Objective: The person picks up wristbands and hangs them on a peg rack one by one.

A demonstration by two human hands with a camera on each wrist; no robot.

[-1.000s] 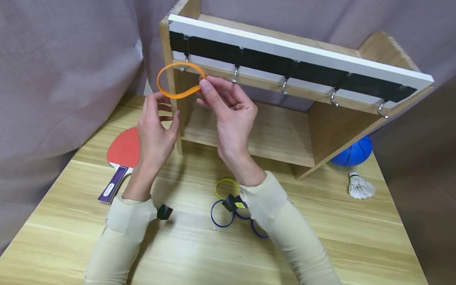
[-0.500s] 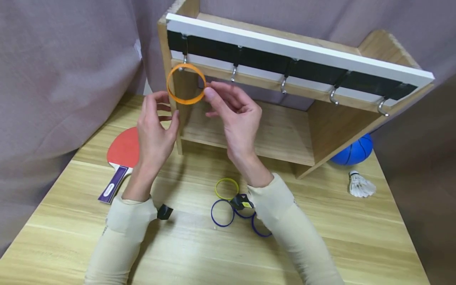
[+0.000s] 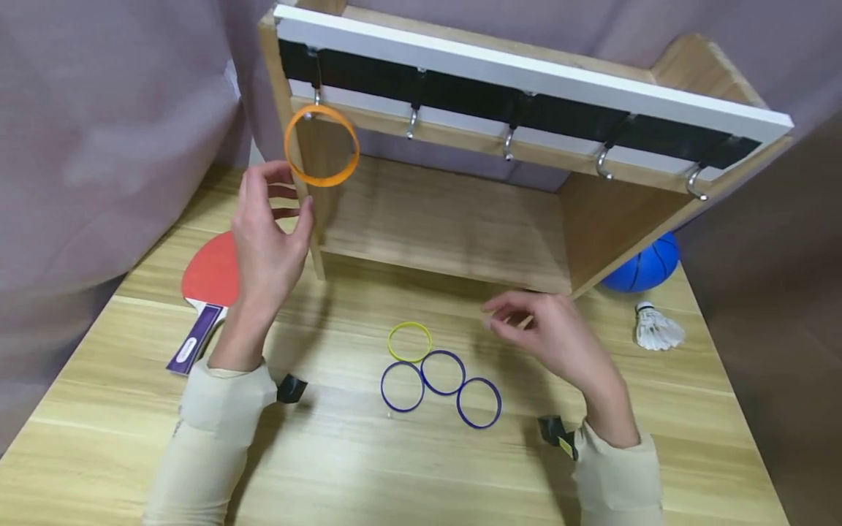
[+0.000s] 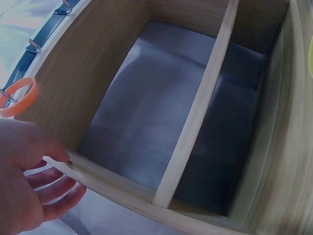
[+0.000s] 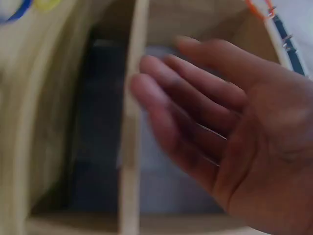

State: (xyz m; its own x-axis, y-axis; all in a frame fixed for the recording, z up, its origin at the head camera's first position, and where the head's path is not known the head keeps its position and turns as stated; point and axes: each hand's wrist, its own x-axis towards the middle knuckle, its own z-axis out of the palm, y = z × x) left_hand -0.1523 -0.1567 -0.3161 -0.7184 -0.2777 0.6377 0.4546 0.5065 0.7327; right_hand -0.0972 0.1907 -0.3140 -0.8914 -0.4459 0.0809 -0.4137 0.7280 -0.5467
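An orange ring (image 3: pixel 322 182) hangs from the leftmost hook (image 3: pixel 318 96) of a wooden shelf (image 3: pixel 427 215). Just below and left of the ring, my left hand (image 3: pixel 266 230) grips the shelf's left side panel (image 4: pixel 112 188), thumb on one side and fingers round the other. My right hand (image 3: pixel 559 337) is away from the shelf's hooks, over the table in front, with loosely bent fingers and nothing in them. On the table left of it lie a yellow ring (image 3: pixel 389 337) and three dark blue rings, the middle blue ring (image 3: pixel 463 363) touching its neighbours.
Several more metal hooks (image 3: pixel 509 144) line the black strip on the shelf front. A red table tennis bat (image 3: pixel 213 270) lies at the left. Right of the shelf are a blue ball (image 3: pixel 645 264) and a shuttlecock (image 3: pixel 658 329). Grey cloth (image 3: pixel 118 109) hangs behind.
My right hand has let go of the orange ring, which now hangs on the leftmost hook, and has moved down and right. The left hand keeps its grip on the side panel.
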